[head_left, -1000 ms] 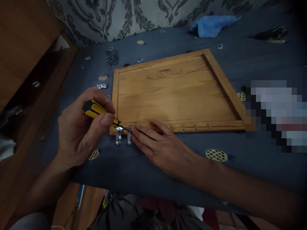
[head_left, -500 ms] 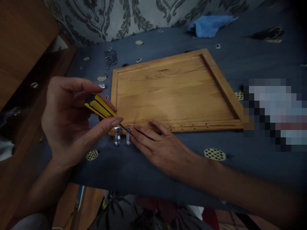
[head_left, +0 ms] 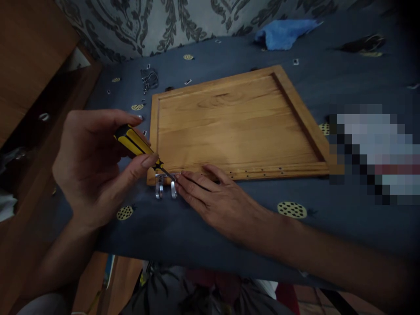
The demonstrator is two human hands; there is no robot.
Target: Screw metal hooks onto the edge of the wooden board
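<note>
Between the thumb and fingers of my left hand (head_left: 101, 166) is a screwdriver (head_left: 136, 143) with a yellow and black handle. Its shaft slants down to the right, the tip reaching the metal hooks (head_left: 159, 188) on the near left edge of a framed wooden board (head_left: 216, 127). My right hand (head_left: 213, 197) lies along that near edge, its fingertips together right by the screwdriver tip and the second hook. Whatever those fingertips pinch or press is hidden. A row of small dark holes runs along the near edge, right of my fingers.
More metal hooks (head_left: 149, 79) lie beyond the board's left corner. A blue cloth (head_left: 285, 34) rests at the back, with a dark object (head_left: 364, 44) to its right. Pixel blocks cover something at the right. A wooden cabinet (head_left: 33, 52) stands at the left.
The screwdriver handle has turned in my left hand, and the thumb and fingers have shifted slightly around it. My right hand stays in place. The whole view has moved a little.
</note>
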